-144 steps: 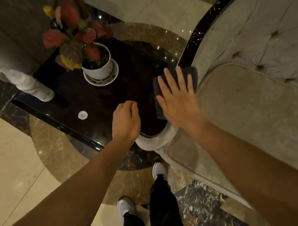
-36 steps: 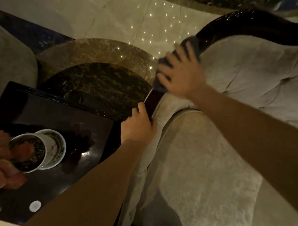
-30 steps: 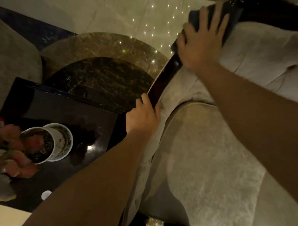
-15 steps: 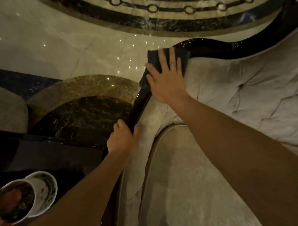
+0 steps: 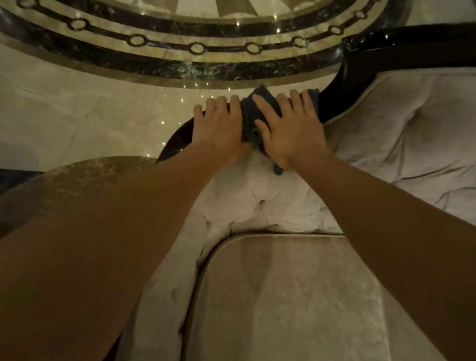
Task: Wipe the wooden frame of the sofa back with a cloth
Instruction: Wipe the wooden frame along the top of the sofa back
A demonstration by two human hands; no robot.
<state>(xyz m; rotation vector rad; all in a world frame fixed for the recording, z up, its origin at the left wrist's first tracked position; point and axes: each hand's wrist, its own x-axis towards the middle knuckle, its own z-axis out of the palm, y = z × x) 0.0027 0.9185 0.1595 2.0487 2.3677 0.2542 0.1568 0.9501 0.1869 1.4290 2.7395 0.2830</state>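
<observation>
Right hand (image 5: 289, 134) flat, pressing dark cloth (image 5: 252, 118) on wooden frame (image 5: 345, 76), left hand (image 5: 220, 127) flat beside it

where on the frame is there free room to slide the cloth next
Free: the glossy wooden frame curving up right of the right hand, and a short stretch down left of the left hand. Crowded: both hands flank the cloth there.

The dark frame (image 5: 353, 76) carries a cloth (image 5: 252, 112) pressed flat under both hands, floor (image 5: 71, 104) beyond.
</observation>
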